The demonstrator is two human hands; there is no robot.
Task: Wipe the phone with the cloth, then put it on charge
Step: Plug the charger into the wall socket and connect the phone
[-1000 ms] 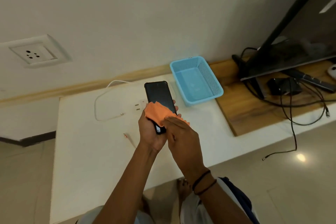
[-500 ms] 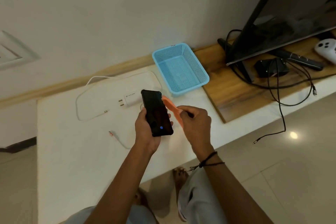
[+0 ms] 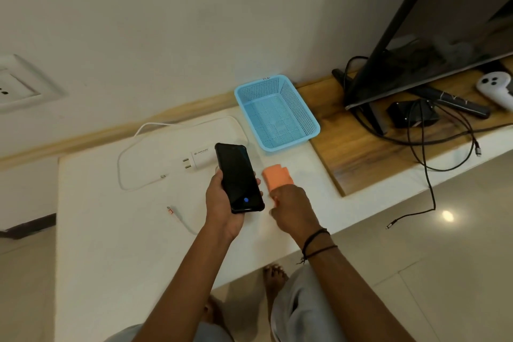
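Observation:
My left hand [image 3: 224, 203] grips a black phone [image 3: 238, 178], screen up, above the white counter [image 3: 111, 244]. To its right the orange cloth [image 3: 277, 176] lies folded on the counter, and my right hand [image 3: 294, 205] holds its near edge, fingers curled over it. A white charger plug [image 3: 198, 158] with its white cable [image 3: 130, 147] looped toward the wall lies just behind the phone. The cable's free end [image 3: 163, 176] rests left of the plug. A wall socket [image 3: 14, 86] is at the far left.
A light blue mesh basket [image 3: 277, 114] stands behind the cloth. To the right a wooden board [image 3: 361, 153] carries a TV [image 3: 444, 22], black cables [image 3: 427, 164], a black box and a white controller [image 3: 497, 89]. A second white cable end [image 3: 177, 215] lies near my left wrist.
My right hand took the orange cloth off the phone and lowered it onto the counter to the right. My left hand brought the phone lower, screen facing up.

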